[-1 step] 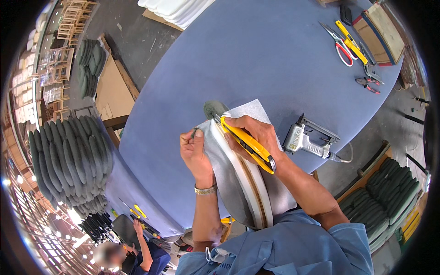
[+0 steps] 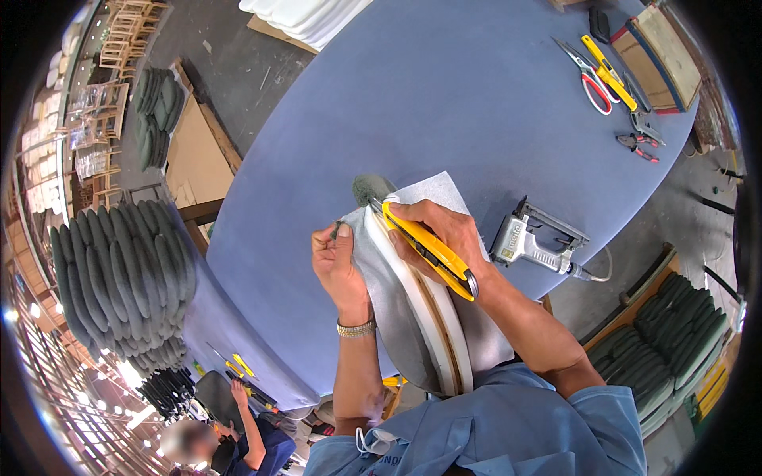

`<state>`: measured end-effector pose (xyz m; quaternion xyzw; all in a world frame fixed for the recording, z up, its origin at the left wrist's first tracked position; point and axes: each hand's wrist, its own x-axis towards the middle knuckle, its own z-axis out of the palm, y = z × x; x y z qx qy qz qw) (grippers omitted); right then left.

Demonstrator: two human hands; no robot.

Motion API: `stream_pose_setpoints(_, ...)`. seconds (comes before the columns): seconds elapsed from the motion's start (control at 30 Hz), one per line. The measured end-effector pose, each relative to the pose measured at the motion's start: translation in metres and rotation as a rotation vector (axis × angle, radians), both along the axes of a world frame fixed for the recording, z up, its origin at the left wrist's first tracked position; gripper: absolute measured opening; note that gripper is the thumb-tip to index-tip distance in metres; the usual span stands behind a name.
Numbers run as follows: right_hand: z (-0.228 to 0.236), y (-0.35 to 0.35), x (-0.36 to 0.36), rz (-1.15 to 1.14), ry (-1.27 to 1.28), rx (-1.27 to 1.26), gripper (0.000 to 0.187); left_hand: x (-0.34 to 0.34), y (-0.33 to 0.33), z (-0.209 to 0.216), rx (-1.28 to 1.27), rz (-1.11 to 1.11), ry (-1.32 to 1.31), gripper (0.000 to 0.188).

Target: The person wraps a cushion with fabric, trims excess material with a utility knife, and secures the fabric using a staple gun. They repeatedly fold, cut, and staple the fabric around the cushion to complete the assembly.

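A seat cushion (image 2: 435, 325) stands on edge against my body, showing white foam and a brown wooden strip along its side. Its grey fabric cover (image 2: 379, 274) hangs loose on both sides, and a dark green patch shows at the far end. My left hand (image 2: 340, 266) pinches the cover's edge near that end, fingers closed around a bit of green cloth. In my right hand (image 2: 440, 230) is a yellow utility knife (image 2: 435, 255), its tip at the far end of the cushion where the cover meets the foam. The exact cutting point is too small to make out.
A staple gun (image 2: 528, 242) with an air hose lies on the blue table (image 2: 381, 103), to my right. Scissors (image 2: 591, 83), a yellow cutter (image 2: 609, 73) and pliers (image 2: 636, 147) lie at the far right. Cushion stacks (image 2: 123, 270) stand left; another person (image 2: 250, 432) works lower left.
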<state>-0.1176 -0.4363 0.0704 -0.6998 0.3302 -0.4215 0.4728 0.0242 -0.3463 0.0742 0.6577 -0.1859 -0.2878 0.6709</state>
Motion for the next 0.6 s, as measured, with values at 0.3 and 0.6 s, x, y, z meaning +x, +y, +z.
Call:
stream_pose_setpoints(0.3,0.001,-0.006,-0.001,0.025,-0.006,0.056,0.031,0.009,-0.003,-0.007,-0.004,0.026,0.118,0.010)
stream_pose_setpoints(0.6,-0.001,-0.028,-0.039,-0.165,-0.010,0.197,0.033,-0.004,-0.001,0.027,-0.002,-0.125,-0.263,0.017)
